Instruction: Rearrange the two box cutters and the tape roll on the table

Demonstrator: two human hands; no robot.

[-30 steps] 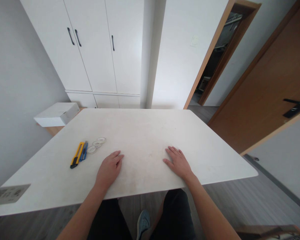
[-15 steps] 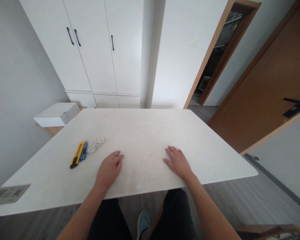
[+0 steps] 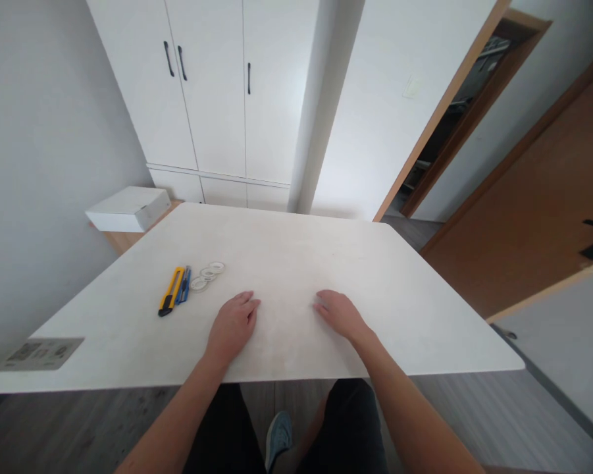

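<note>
Both hands flat on table (image 3: 286,243), fingers loosely spread, holding nothing. Right hand (image 3: 339,315) has slid closer to left hand (image 3: 233,324) than before. Yellow knife (image 3: 170,300) untouched.

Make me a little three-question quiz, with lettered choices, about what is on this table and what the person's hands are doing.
1. Where do the tape rolls lie?
A. right of the blue knife
B. under the right hand
C. on the white box

2. What colour is the larger utility knife?
A. red
B. yellow and black
C. green

3. How are the left hand and right hand?
A. both gripping knives
B. raised in the air
C. lying flat and empty on the table

Answers: 1 A, the rolls sit just beside the knives, on their right. 2 B, its body is yellow with a black end. 3 C, both palms rest on the bare tabletop, holding nothing.
</note>
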